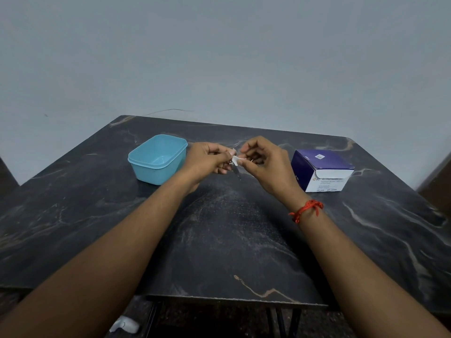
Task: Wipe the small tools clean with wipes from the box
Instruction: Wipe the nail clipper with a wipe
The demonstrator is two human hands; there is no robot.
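Dark marbled table. Both hands held above its middle, meeting. Left hand: grip closed round a small metal tool, its tip pointing down. Right hand: grip pinching a white wipe against the tool. Blue tub to the left, purple-and-white wipe box to the right, both standing on the table.
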